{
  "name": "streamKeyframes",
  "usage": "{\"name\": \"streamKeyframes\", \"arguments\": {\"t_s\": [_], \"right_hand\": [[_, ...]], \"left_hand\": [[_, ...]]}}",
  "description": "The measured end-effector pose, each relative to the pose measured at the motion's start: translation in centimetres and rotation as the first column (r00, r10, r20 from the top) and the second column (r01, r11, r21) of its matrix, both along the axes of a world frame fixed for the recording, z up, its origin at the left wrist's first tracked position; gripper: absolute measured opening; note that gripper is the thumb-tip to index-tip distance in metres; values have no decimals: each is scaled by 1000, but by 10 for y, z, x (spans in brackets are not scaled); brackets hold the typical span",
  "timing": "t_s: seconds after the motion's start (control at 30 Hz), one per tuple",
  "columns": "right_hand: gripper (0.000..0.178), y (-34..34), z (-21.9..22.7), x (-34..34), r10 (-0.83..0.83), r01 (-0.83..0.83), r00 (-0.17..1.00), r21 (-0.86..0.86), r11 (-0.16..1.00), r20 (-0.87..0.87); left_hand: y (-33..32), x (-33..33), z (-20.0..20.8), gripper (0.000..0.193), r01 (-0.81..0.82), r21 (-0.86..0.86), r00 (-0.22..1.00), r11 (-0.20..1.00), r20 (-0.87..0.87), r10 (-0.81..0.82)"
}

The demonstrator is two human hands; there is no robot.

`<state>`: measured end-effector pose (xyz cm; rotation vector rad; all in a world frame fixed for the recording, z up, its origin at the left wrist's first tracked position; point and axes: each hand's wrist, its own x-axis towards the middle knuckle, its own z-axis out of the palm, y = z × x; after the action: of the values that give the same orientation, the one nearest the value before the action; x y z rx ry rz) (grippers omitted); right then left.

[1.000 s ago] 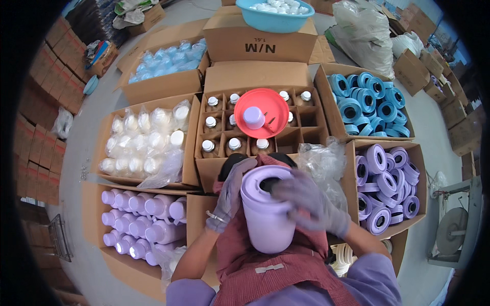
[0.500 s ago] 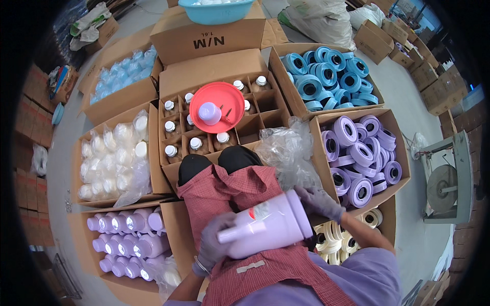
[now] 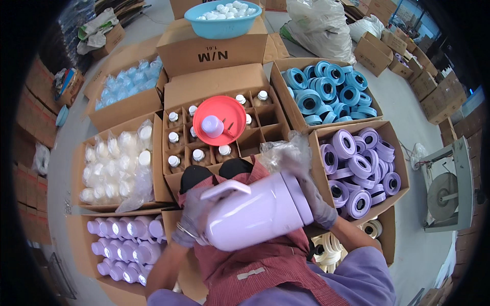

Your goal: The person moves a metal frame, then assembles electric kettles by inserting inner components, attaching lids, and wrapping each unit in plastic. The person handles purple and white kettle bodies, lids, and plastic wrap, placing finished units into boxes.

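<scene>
A glossy lilac vacuum jug lies on its side across my lap, its handle upward and its wide base ring toward the right. My left hand, in a thin greyish glove, is closed round the narrower left end, with its fingers partly behind the jug. My gloved right hand lies against the base ring. Its fingers are smeared by motion and stretch up beside a clear plastic bag; whether they grip cannot be made out. A red dish ahead holds a lilac cup and small dark screw-like pieces.
Under the dish, a divided carton holds several silver-topped bottles. On the right stand cartons of blue rings, lilac rings and cream rings. Leftward are cartons of wrapped white parts and lilac jug bodies. A blue basin stands beyond.
The jug has rolled so its handle now faces up and the red label is out of sight. My right hand has shifted left along the base ring. The view has tilted slightly.
</scene>
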<state>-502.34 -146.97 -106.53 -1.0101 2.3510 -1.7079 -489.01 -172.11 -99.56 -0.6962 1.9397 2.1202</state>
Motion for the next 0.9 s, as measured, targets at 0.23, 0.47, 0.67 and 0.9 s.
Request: {"name": "streamKeyframes", "arguments": {"t_s": [0.23, 0.47, 0.67, 0.9], "right_hand": [[64, 0, -30, -16, 235, 198, 211, -277, 940, 949], [65, -14, -3, -39, 366, -2, 453, -409, 912, 813], [58, -29, 28, -37, 228, -151, 842, -191, 970, 489], [50, -45, 6, -50, 218, 129, 337, -274, 953, 916]], "left_hand": [[1, -7, -3, 28, -16, -634, 751, 773, -518, -409], [7, -12, 3, 34, -220, -822, 573, 525, -545, -612], [-19, -10, -6, 20, -114, 23, 991, 993, -69, 115], [-25, -14, -16, 21, -183, -456, 824, 871, -554, -117]]}}
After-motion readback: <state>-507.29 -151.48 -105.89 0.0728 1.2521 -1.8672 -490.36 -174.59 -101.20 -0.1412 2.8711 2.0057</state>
